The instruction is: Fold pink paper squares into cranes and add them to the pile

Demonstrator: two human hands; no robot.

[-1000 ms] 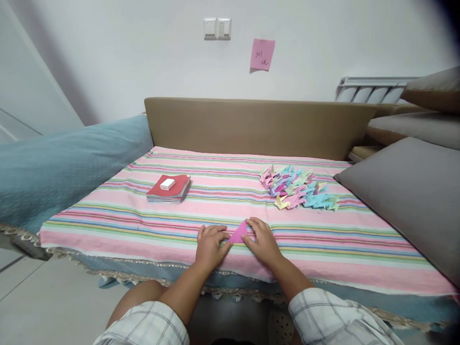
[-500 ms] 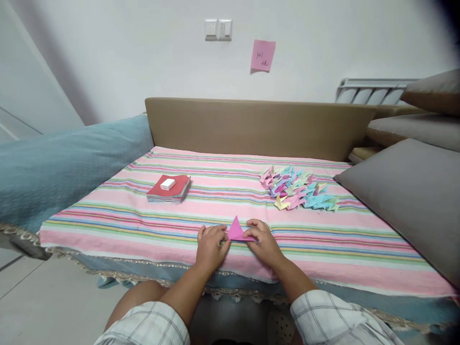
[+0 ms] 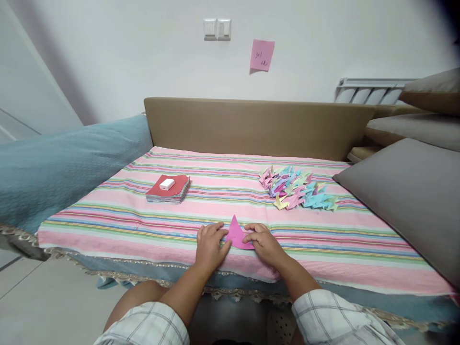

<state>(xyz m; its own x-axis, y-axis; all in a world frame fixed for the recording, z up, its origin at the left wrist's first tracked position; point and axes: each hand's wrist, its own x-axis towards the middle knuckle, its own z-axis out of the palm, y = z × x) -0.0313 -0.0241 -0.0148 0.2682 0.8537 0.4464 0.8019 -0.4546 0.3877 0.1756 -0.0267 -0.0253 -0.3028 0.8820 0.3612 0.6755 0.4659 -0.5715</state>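
Holding a small piece of pink paper (image 3: pixel 235 236) between them, both bare hands work low in the head view, near the front edge of a striped cloth (image 3: pixel 215 201). The left hand (image 3: pixel 210 247) has its thumb and forefinger closed on the paper's left side, its other fingers bent beside it. The right hand (image 3: pixel 264 244) grips the right side with thumb and fingertips; how much paper lies underneath them is hidden.

What has just changed is the paper's shape and lie. A second ago it was a compact triangle leaning toward the right hand; half a second ago its tip pointed away from the person above a straight, wide base. Now the tip still points away, but the lower part spreads nearer the person, with a curved bottom edge running out to the right fingers. The hands have hardly shifted. I judge that a fold is being turned or opened out, so the piece looks partway through shaping, with its creases too small to make out.

Beyond the hands, to the right, a cluster of coloured folded papers (image 3: pixel 296 194) rests on the cloth. To the left sits a stack of paper (image 3: pixel 176 189), red on top, with a small white box (image 3: pixel 167 184) lying on it.
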